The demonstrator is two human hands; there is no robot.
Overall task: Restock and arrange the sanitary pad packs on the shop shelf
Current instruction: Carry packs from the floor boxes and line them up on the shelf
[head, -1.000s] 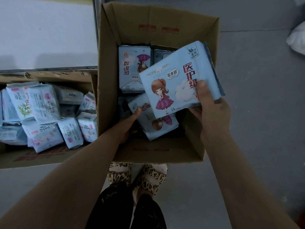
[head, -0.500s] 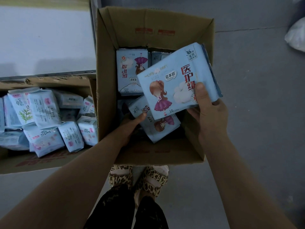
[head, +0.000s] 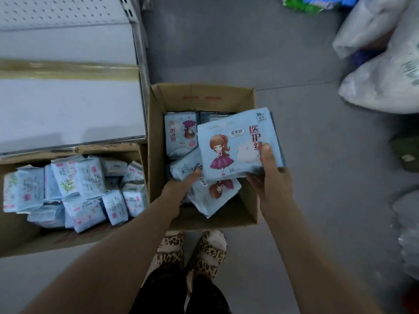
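My right hand (head: 269,177) grips a pale blue pad pack (head: 231,143) printed with a cartoon girl, held above an open cardboard box (head: 156,132) on the floor. The thumb lies on the pack's front. My left hand (head: 181,186) reaches into the box, its fingers on the edge of another blue pack (head: 210,196) lying tilted inside. More of the same packs (head: 180,134) stand at the back of the box. The empty white shop shelf (head: 68,109) is at the upper left.
A second, wider carton (head: 20,241) at the left holds several smaller white-and-blue pad packs (head: 74,189). Large white plastic sacks (head: 381,75) lie on the grey floor at the right. My feet in leopard-print slippers (head: 192,248) stand just in front of the box.
The view has pulled back and up, bringing the shelf and the sacks into sight. The held pack sits slightly lower over the box. My left hand's fingers have moved onto the tilted pack.
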